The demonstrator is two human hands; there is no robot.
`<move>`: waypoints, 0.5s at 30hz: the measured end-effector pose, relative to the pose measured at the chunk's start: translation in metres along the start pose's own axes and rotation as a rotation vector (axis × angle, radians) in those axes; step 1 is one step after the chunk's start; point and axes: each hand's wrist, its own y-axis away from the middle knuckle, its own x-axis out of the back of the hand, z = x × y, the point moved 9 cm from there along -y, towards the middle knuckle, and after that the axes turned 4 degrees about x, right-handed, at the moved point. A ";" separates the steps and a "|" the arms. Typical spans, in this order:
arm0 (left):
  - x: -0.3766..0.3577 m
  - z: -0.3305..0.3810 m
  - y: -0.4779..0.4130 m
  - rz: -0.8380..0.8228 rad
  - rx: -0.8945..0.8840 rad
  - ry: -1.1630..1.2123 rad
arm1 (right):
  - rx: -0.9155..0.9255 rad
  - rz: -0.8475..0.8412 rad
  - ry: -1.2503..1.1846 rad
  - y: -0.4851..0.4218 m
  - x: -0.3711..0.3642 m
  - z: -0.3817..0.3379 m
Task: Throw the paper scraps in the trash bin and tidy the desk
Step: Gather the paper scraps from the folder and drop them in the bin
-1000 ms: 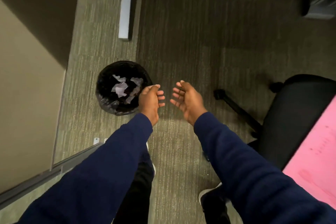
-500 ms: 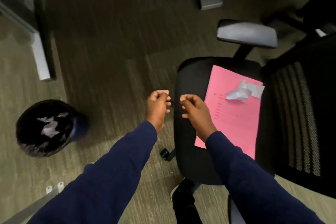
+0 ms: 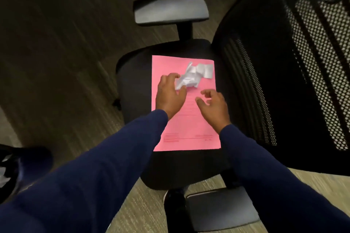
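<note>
Black office chair seat (image 3: 132, 81) in the middle of the view, carrying a pink sheet (image 3: 191, 128) that lies flat toward the seat's right side, close to the mesh backrest (image 3: 284, 81); crumpled white paper scraps (image 3: 191, 76) resting on the far half of the pink sheet, near its far right corner; left hand (image 3: 170, 94) palm down over the sheet's left edge, fingers (image 3: 171, 76) spread and curled, thumb and fingertips touching the near left end of the scraps, not clearly closed around them; right hand (image 3: 214, 106) hovering over the middle of the pink sheet, just short of the scraps, fingers (image 3: 207, 92) loosely curled and apart, holding nothing; both arms in dark blue sleeves (image 3: 113, 157); one grey armrest (image 3: 170, 10) beyond the seat's far edge, another armrest (image 3: 221, 208) at its near edge; trash bin (image 3: 11, 168) with a black liner on the carpet at the left edge of the view, well apart from the chair, white paper visible inside; desk not in view
</note>
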 end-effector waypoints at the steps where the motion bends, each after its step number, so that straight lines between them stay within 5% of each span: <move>1: -0.013 0.009 -0.005 -0.013 -0.064 -0.122 | 0.026 0.025 0.043 -0.009 0.007 0.003; 6: -0.060 0.026 -0.029 -0.035 -0.271 -0.600 | 0.174 0.011 0.319 -0.053 0.015 -0.004; 15: -0.094 0.017 -0.062 -0.014 -0.372 -0.888 | 0.251 -0.216 0.658 -0.108 -0.018 -0.006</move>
